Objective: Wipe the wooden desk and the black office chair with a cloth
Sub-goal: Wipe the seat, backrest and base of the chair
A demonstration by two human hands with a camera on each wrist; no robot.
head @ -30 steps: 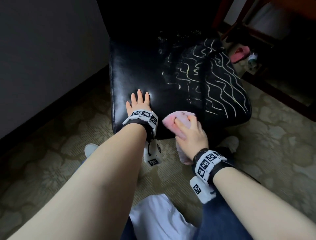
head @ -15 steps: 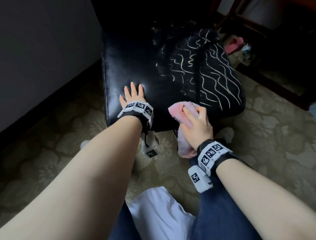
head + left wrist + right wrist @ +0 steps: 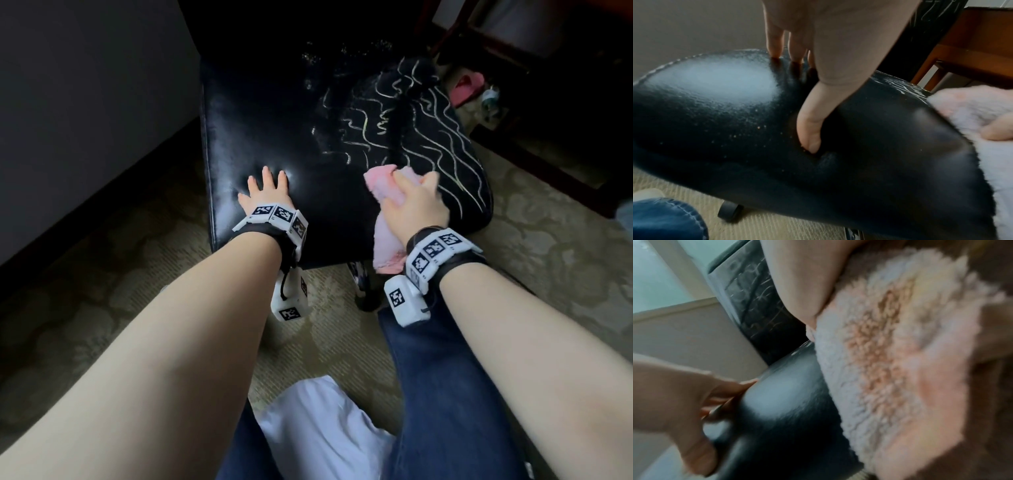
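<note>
The black office chair's seat [image 3: 267, 137] fills the middle of the head view, its right half covered in pale wavy scratch marks [image 3: 428, 137]. My left hand [image 3: 263, 192] lies flat on the seat's front left part, fingers straight and pressing the leather [image 3: 735, 129]. My right hand [image 3: 416, 202] grips a fluffy pink cloth [image 3: 383, 192] against the seat's front right edge. One end of the cloth hangs over the front. In the right wrist view the cloth [image 3: 890, 361] is blurred and fills most of the frame.
A grey wall [image 3: 85, 85] stands at the left. Red-brown wooden furniture legs [image 3: 513, 51] and a pink slipper [image 3: 469, 87] lie at the back right. A chair caster [image 3: 368, 298] sits under the seat front on patterned carpet [image 3: 102, 274]. My jeans-clad legs are below.
My right hand has moved the cloth from the seat's front edge up and to the right, onto the scratched area. The left hand has stayed flat on the seat.
</note>
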